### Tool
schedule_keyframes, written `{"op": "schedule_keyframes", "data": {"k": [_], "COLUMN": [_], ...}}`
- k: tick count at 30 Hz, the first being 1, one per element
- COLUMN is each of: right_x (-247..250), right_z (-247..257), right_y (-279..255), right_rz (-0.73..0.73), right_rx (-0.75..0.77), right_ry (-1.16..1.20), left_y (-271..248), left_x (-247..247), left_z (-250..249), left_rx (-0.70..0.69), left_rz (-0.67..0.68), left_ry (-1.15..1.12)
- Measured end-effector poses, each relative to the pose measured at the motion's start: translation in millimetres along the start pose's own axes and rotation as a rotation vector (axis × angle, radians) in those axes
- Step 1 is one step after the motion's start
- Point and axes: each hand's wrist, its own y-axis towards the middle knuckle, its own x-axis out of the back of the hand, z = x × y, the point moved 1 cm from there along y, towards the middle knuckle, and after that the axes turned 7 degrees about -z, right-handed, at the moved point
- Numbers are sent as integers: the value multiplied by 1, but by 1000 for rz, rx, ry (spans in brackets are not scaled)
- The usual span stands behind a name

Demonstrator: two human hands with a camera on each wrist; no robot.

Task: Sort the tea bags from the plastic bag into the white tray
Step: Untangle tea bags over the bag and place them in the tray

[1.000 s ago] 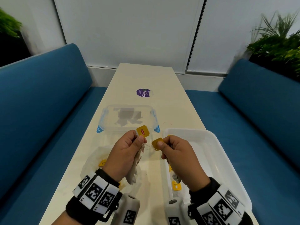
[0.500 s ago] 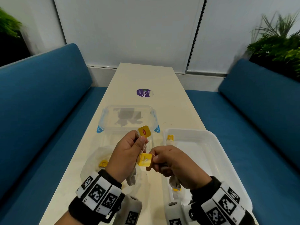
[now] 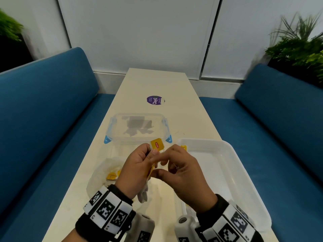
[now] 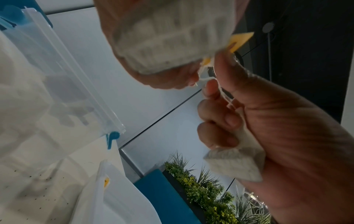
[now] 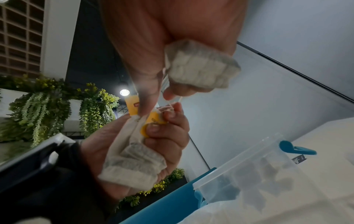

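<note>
On the cream tabletop (image 3: 157, 81), a crumpled plastic bag (image 3: 103, 172) with yellow-tagged tea bags lies at left. The left hand (image 3: 138, 170) clutches one tea bag (image 5: 132, 163) in curled fingers; the right hand (image 3: 181, 173) grips another tea bag (image 5: 199, 68), their strings tangled between them, beside the white tray (image 3: 227, 172) at right.

Long cream bench (image 3: 176, 119) between blue sofas. On it: round purple sticker (image 3: 155, 100) far end; clear plastic container with blue clips (image 3: 111, 128) mid-bench; crumpled clear plastic bag (image 3: 99, 173) near left; white plastic tray (image 3: 232, 165) near right.
</note>
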Motion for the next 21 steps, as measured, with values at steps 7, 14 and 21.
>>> {"op": "schedule_keyframes", "data": {"k": [7,14,21], "right_x": [2,4,6], "right_z": [0,-7,-7], "right_y": [4,10,10], "right_rz": [-191,-330,-329], "right_rx": [-228,-502,-569], "right_ry": [287,368,369], "left_y": [-2,-5,-4], "left_x": [0,-3,-2], "left_z": [-3,-6,-5], "left_rx": [3,-62,-58], "left_rz": [-18,-7,0], "left_ry": [-47,-86,-143]}}
